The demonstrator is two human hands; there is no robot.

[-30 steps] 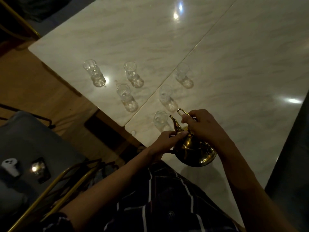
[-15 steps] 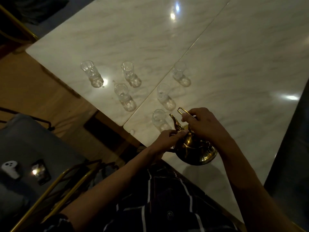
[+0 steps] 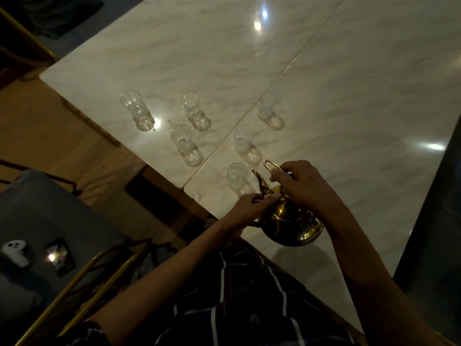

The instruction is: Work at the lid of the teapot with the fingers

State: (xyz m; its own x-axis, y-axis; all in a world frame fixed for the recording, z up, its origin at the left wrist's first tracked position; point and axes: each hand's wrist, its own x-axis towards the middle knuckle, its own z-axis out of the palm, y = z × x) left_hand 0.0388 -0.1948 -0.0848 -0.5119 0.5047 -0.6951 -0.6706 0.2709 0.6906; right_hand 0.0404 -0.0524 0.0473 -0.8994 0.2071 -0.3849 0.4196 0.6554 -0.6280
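Nothing much has moved since a second ago: I see both hands holding as they were, and the view has only drifted slightly. On the marble tabletop [image 3: 349, 101] the brass teapot [image 3: 291, 221] sits near the edge closest to me, spout toward the glasses. Five small glasses stand beyond the teapot, and the nearest glass [image 3: 237, 177] is just beside its spout. My right hand [image 3: 304, 187] is curled round the teapot's wire handle; my left hand [image 3: 249, 204] presses fingertips against its neck. I judge pouring is being set up; next I'd need a lift and a gentle tilt over that nearest glass.
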